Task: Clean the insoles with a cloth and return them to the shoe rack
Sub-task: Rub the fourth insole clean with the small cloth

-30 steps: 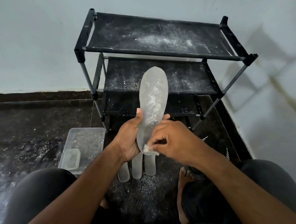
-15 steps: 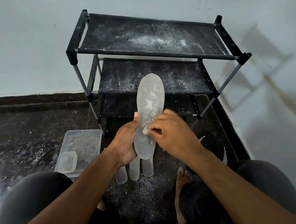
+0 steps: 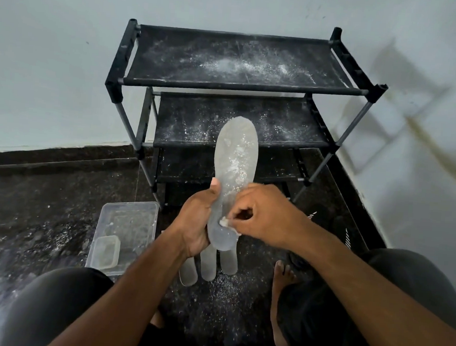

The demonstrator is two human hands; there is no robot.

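My left hand (image 3: 196, 219) grips a translucent grey insole (image 3: 236, 160) by its lower half and holds it upright, toe end up, with white powder smeared on its face. My right hand (image 3: 264, 216) pinches a small white cloth (image 3: 224, 222) against the insole's heel part. Three more grey insoles (image 3: 208, 266) lie side by side on the dark floor under my hands, partly hidden by them. Behind stands the black shoe rack (image 3: 374, 91), its fabric shelves dusted with white powder.
A clear plastic tub (image 3: 128, 228) with a smaller container (image 3: 104, 252) in it sits on the floor at the left. White powder is scattered over the dark floor. My knees and a bare foot (image 3: 281, 279) frame the bottom. Pale walls close the corner behind and right.
My right hand with the cloth went up the insole and has come back down to the heel part. The left hand keeps its grip on the insole.
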